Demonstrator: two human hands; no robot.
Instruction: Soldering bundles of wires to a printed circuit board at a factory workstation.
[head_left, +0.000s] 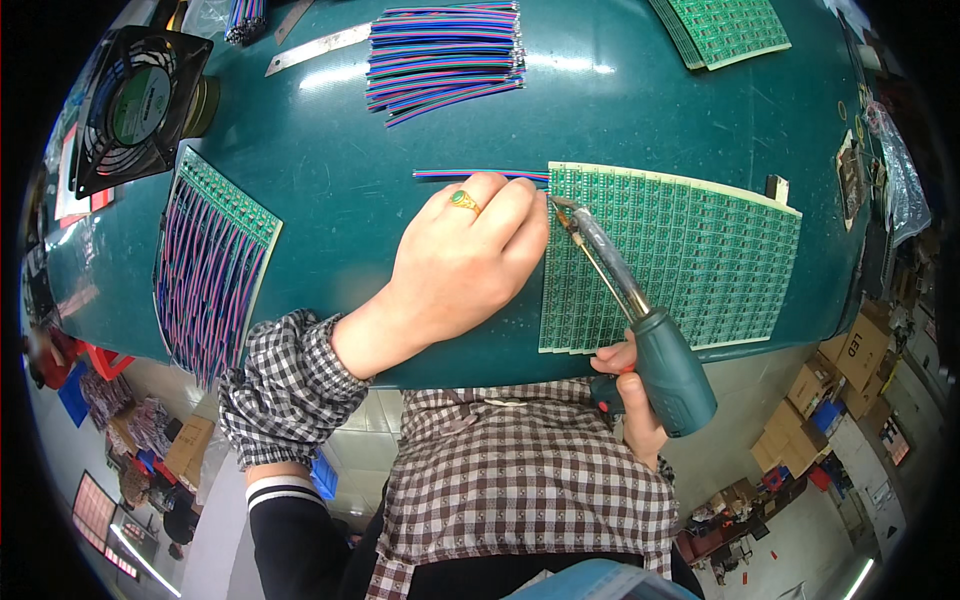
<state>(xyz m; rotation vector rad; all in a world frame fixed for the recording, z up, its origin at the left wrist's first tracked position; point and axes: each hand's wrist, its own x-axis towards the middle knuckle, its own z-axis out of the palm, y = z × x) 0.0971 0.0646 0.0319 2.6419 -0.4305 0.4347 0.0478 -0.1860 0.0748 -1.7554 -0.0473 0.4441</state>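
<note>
At the left edge of a stack of green circuit board panels (pixel 670 260), my left hand (pixel 465 255), with a ring on one finger, is closed over a short strip of multicoloured wires (pixel 450 175). Its fingertips are partly hidden beneath the knuckles. My right hand (pixel 642 420) grips a soldering gun (pixel 672 370) with a green handle, a metal barrel and a thin feed tube beside it. The gun's tip rests at or just above the panel's left edge, close to my left fingers; whether it touches is too small to tell.
Bundled multicoloured wires (pixel 445 60) lie at the back next to a metal ruler (pixel 320 50). A black fan (pixel 140 110) stands at far left, above a panel with wires attached (pixel 215 260). More green panels (pixel 725 30) lie at back right. Cardboard boxes (pixel 855 350) stand beyond the table.
</note>
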